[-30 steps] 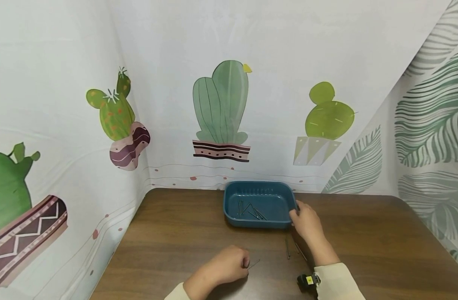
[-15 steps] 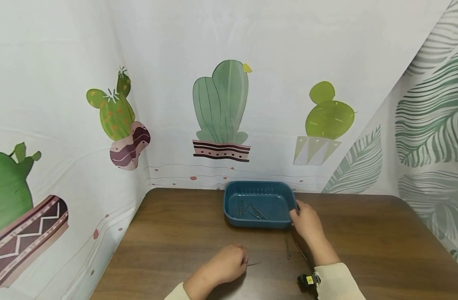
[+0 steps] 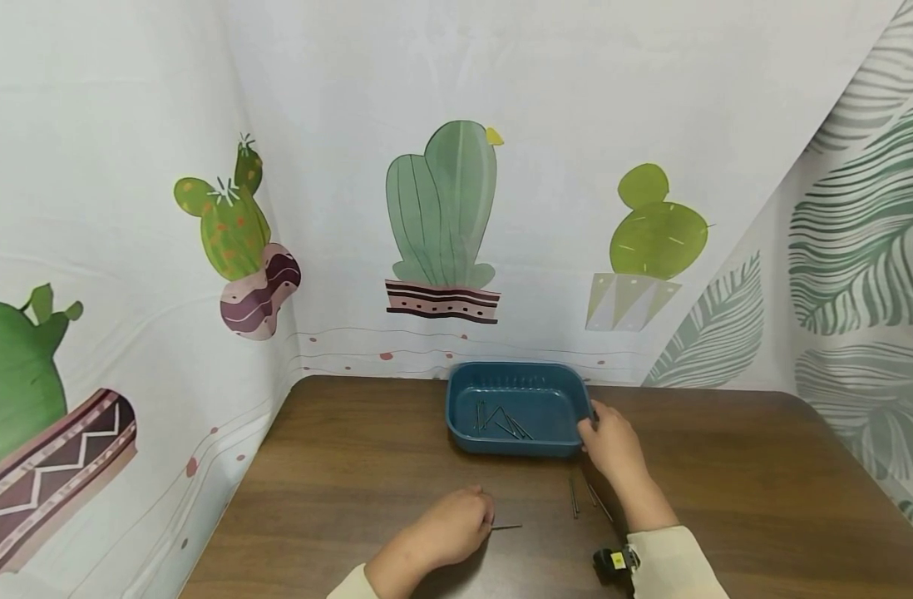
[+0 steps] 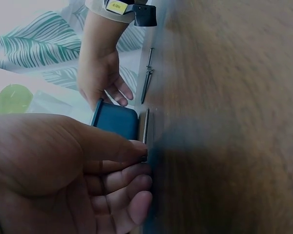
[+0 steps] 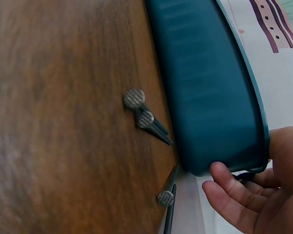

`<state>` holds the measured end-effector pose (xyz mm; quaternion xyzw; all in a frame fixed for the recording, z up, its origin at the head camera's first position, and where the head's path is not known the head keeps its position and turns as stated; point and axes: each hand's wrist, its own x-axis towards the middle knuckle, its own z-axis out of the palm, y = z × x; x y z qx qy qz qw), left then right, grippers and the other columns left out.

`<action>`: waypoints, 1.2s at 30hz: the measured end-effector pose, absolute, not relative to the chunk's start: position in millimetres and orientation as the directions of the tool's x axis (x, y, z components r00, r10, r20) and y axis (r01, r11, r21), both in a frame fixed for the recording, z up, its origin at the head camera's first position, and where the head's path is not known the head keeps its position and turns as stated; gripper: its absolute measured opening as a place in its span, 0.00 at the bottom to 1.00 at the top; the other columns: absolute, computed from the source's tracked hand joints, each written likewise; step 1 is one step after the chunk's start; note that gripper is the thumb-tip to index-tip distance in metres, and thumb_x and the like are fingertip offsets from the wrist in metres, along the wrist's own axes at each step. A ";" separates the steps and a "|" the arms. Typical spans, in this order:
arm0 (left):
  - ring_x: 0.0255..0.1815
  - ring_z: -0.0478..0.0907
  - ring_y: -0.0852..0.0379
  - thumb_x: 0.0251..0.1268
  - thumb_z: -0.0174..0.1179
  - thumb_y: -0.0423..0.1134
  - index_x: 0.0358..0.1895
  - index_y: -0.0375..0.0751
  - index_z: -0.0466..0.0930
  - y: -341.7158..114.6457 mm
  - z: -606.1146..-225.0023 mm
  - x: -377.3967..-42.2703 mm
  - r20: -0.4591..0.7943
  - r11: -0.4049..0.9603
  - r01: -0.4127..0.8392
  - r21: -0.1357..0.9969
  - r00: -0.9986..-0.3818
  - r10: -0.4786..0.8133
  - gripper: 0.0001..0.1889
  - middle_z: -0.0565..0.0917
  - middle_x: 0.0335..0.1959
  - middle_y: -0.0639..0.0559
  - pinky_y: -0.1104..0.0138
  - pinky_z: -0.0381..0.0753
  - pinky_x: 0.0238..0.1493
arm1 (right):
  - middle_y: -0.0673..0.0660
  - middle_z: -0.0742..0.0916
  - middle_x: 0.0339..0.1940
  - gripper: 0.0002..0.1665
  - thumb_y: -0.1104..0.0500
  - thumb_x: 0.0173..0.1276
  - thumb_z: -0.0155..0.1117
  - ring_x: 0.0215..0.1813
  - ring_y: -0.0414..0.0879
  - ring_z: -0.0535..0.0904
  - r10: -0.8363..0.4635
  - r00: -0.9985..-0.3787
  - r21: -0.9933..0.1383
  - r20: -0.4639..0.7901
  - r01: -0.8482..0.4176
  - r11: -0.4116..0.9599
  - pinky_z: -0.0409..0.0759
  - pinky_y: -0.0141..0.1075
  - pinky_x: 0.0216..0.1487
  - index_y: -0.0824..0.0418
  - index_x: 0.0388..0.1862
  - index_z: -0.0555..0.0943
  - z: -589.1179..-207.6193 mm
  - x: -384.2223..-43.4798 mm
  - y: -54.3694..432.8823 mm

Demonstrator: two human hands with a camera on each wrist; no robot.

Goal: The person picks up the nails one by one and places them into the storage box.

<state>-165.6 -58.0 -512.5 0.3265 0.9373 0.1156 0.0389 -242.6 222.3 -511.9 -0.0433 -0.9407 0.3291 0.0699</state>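
My left hand [image 3: 456,522] is low over the table in front of the tray. Its thumb and index finger pinch a nail [image 4: 146,127], whose shaft sticks out to the right in the head view. A deep blue rectangular tray [image 3: 557,405] stands at the back of the table, with several nails [image 3: 515,426] lying loose in it. Gripping the tray's right end is my right hand [image 3: 615,441], its fingers curled at the edge. Between the hands, more nails [image 3: 574,499] lie on the wood, their round heads [image 5: 134,99] towards me.
The brown wooden table [image 3: 337,466] meets a white cloth backdrop [image 3: 337,249] printed with cacti just behind the tray. A black device with a yellow label [image 3: 615,561] sits by the right sleeve [image 3: 673,561].
The nail in my left fingers has swung from slanting up to the right to nearly level, and that hand shifted slightly left. My right hand and the tray have stayed in place.
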 end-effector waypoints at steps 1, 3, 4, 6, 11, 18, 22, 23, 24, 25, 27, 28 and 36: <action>0.58 0.83 0.55 0.64 0.64 0.37 0.28 0.51 0.77 -58.1 -512.3 -165.6 0.004 0.758 0.605 0.245 -0.782 0.623 0.08 0.84 0.31 0.61 0.66 0.81 0.59 | 0.75 0.81 0.55 0.31 0.61 0.71 0.50 0.29 0.44 0.85 0.128 -0.986 -0.625 0.104 0.035 0.780 0.83 0.54 0.50 0.78 0.68 0.69 -511.8 -242.5 222.2; 0.50 0.83 0.60 0.64 0.63 0.37 0.28 0.50 0.78 -58.3 -511.4 -165.8 0.009 0.751 0.610 0.254 -0.778 0.628 0.07 0.82 0.30 0.61 0.69 0.81 0.53 | 0.75 0.81 0.55 0.31 0.61 0.71 0.50 0.29 0.44 0.85 0.128 -0.986 -0.625 0.105 0.035 0.780 0.82 0.54 0.50 0.78 0.68 0.69 -511.7 -242.3 222.3; 0.45 0.82 0.62 0.65 0.63 0.37 0.29 0.50 0.78 -58.5 -511.0 -165.9 0.014 0.747 0.610 0.264 -0.777 0.630 0.07 0.80 0.30 0.61 0.71 0.81 0.49 | 0.75 0.81 0.54 0.31 0.61 0.71 0.50 0.29 0.44 0.85 0.128 -0.986 -0.626 0.105 0.035 0.779 0.82 0.54 0.50 0.78 0.68 0.69 -511.7 -242.3 222.3; 0.36 0.78 0.66 0.65 0.63 0.36 0.30 0.49 0.79 -58.8 -509.6 -166.1 0.015 0.743 0.603 0.289 -0.779 0.627 0.06 0.78 0.30 0.61 0.73 0.79 0.42 | 0.75 0.81 0.54 0.31 0.61 0.71 0.50 0.29 0.44 0.85 0.128 -0.986 -0.625 0.105 0.035 0.780 0.82 0.54 0.51 0.78 0.68 0.69 -512.0 -242.2 222.5; 0.32 0.74 0.68 0.66 0.62 0.35 0.31 0.49 0.77 -59.3 -505.2 -167.6 0.023 0.741 0.568 0.359 -0.799 0.601 0.06 0.78 0.29 0.62 0.73 0.78 0.38 | 0.75 0.81 0.55 0.31 0.61 0.71 0.50 0.30 0.44 0.86 0.125 -0.987 -0.628 0.106 0.031 0.777 0.83 0.54 0.51 0.78 0.69 0.69 -512.3 -242.2 222.4; 0.35 0.74 0.68 0.67 0.62 0.35 0.33 0.48 0.78 -60.4 -501.3 -172.1 0.089 0.699 0.579 0.419 -0.793 0.603 0.05 0.78 0.31 0.62 0.73 0.79 0.42 | 0.74 0.82 0.53 0.31 0.60 0.71 0.51 0.30 0.44 0.86 0.126 -0.985 -0.626 0.115 0.026 0.780 0.83 0.52 0.48 0.77 0.68 0.70 -512.7 -242.4 222.5; 0.38 0.75 0.68 0.68 0.63 0.36 0.35 0.48 0.79 -61.0 -497.4 -174.6 0.108 0.690 0.577 0.437 -0.795 0.597 0.03 0.79 0.33 0.62 0.71 0.80 0.46 | 0.74 0.82 0.52 0.31 0.60 0.71 0.51 0.29 0.44 0.86 0.126 -0.985 -0.623 0.121 0.024 0.782 0.83 0.52 0.47 0.77 0.68 0.70 -513.5 -243.7 222.5; 0.38 0.75 0.68 0.68 0.63 0.36 0.35 0.48 0.79 -61.0 -496.3 -175.2 0.110 0.687 0.577 0.441 -0.795 0.597 0.03 0.79 0.33 0.63 0.71 0.80 0.46 | 0.73 0.83 0.52 0.31 0.60 0.71 0.51 0.29 0.44 0.86 0.128 -0.984 -0.622 0.122 0.024 0.783 0.83 0.52 0.47 0.77 0.68 0.70 -513.2 -243.8 222.3; 0.38 0.74 0.68 0.68 0.63 0.36 0.36 0.48 0.79 -61.1 -495.4 -175.8 0.111 0.685 0.577 0.446 -0.795 0.597 0.03 0.79 0.33 0.63 0.71 0.80 0.46 | 0.73 0.83 0.51 0.30 0.60 0.71 0.51 0.29 0.44 0.86 0.129 -0.984 -0.622 0.123 0.025 0.783 0.83 0.52 0.47 0.77 0.68 0.70 -513.5 -244.2 222.4; 0.39 0.74 0.69 0.68 0.63 0.36 0.36 0.48 0.79 -61.3 -494.8 -176.2 0.112 0.685 0.577 0.446 -0.795 0.597 0.03 0.79 0.33 0.63 0.71 0.79 0.47 | 0.74 0.83 0.51 0.30 0.60 0.71 0.51 0.29 0.44 0.86 0.130 -0.984 -0.622 0.126 0.024 0.783 0.83 0.52 0.47 0.77 0.68 0.70 -513.4 -244.4 222.3; 0.38 0.73 0.69 0.68 0.63 0.37 0.36 0.49 0.79 -61.5 -493.6 -176.9 0.120 0.678 0.586 0.445 -0.789 0.603 0.03 0.78 0.33 0.63 0.71 0.79 0.47 | 0.73 0.83 0.51 0.30 0.59 0.71 0.52 0.29 0.44 0.86 0.134 -0.983 -0.622 0.124 0.028 0.782 0.83 0.52 0.47 0.77 0.68 0.71 -513.2 -244.4 222.2; 0.38 0.73 0.69 0.68 0.63 0.37 0.36 0.49 0.79 -61.7 -493.6 -177.3 0.124 0.673 0.590 0.446 -0.786 0.606 0.03 0.78 0.33 0.63 0.71 0.79 0.46 | 0.73 0.83 0.51 0.30 0.60 0.71 0.52 0.29 0.44 0.86 0.136 -0.983 -0.622 0.122 0.030 0.782 0.83 0.52 0.47 0.77 0.68 0.71 -512.8 -244.2 222.0; 0.36 0.72 0.71 0.68 0.63 0.37 0.37 0.49 0.79 -63.2 -491.3 -180.7 0.188 0.623 0.608 0.492 -0.773 0.607 0.03 0.78 0.34 0.63 0.77 0.78 0.43 | 0.74 0.82 0.52 0.30 0.60 0.71 0.51 0.30 0.45 0.86 0.136 -0.985 -0.626 0.108 0.038 0.779 0.83 0.53 0.48 0.77 0.68 0.70 -511.5 -242.4 221.4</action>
